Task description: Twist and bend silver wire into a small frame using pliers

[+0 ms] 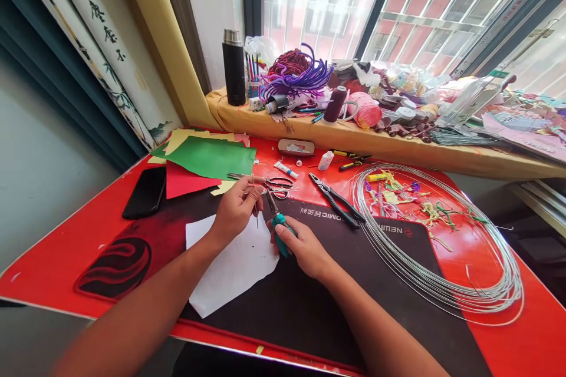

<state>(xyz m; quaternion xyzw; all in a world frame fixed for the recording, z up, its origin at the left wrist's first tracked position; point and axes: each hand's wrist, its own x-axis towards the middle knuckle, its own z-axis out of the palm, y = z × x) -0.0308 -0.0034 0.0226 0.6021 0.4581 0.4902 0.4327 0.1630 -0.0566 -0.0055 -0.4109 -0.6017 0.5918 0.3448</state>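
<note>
Between the thumb and fingers of my left hand [239,205] is a thin dark wire [257,221], its lower end pointing down over the white paper [225,274]. My right hand [305,246] is wrapped round the teal handles of small pliers [279,222]. The jaws of these pliers point up beside my left fingertips; whether they grip the wire is too small to tell. Just beyond my hands lie black-handled scissors [280,182], partly hidden by my left hand. The sheet of paper rests on a dark desk mat [318,306].
Larger black pliers [333,200] and a big coil of silvery wire [508,271] lie on the right. Coloured paper [212,155] and a black phone [145,193] are at the left. Behind, a ledge bears a flask [234,70], purple cord [305,79] and craft supplies.
</note>
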